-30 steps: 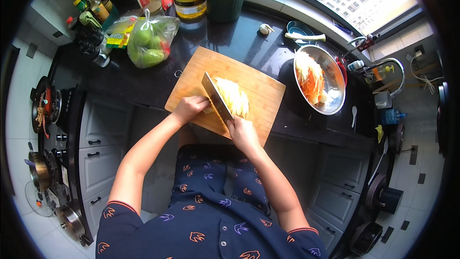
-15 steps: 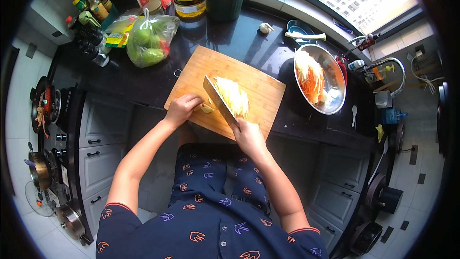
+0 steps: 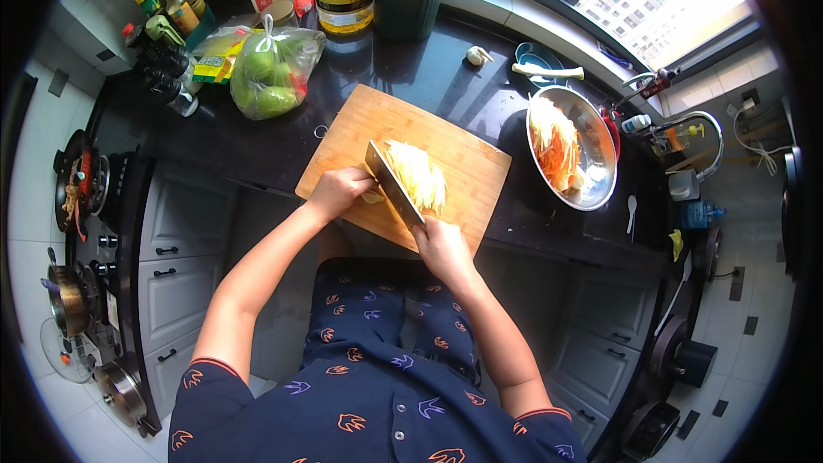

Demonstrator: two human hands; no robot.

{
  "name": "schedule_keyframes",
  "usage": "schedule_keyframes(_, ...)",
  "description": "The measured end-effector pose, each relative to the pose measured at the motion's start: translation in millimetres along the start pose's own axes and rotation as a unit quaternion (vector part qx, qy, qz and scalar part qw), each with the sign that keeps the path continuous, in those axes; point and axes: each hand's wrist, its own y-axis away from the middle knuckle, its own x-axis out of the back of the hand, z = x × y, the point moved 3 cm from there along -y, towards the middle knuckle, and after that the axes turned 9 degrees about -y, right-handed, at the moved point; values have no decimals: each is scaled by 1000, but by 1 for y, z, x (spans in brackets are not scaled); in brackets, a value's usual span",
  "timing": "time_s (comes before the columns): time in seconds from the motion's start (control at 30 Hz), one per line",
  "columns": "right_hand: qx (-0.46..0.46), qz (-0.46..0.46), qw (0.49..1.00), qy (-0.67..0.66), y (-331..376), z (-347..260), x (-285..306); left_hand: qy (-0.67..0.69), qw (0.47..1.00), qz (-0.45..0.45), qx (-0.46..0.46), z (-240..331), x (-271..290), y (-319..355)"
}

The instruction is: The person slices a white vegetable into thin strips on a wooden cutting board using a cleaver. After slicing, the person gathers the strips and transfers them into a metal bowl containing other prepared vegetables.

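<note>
The right hand is gripping a knife, apparently slicing, pale shreds lying just ahead of it, while the left hand, bunched, hold unclear, is touching a pale piece, the next cut likely calling for tucked fingers.

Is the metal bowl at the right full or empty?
Neither: the metal bowl is partly filled. Orange and pale shreds lie at left; bare metal shows at right.

We note left arm bent at the elbow, left hand turned inward, its fingers bunched and curled, right arm slanting forward and inward, right hand wrapped in a tight grip, hands near but apart.
</note>
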Motion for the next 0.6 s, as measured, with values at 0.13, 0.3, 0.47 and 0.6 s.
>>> schedule_keyframes(0.13,1,2,1000,-11,-1,0,1,-11,1000,4,-9,1,0,0)
schedule_keyframes(0.3,13,-2,1000,-17,-2,4,-1,-36,999,30,-27,2,3,4)
schedule_keyframes(0.47,4,-8,1000,-20,-5,3,-3,-31,999,0,-24,-1,0,6)
schedule_keyframes(0.6,-1,-7,1000,-17,-8,9,-14,-20,999,-7,-26,-2,-1,6)
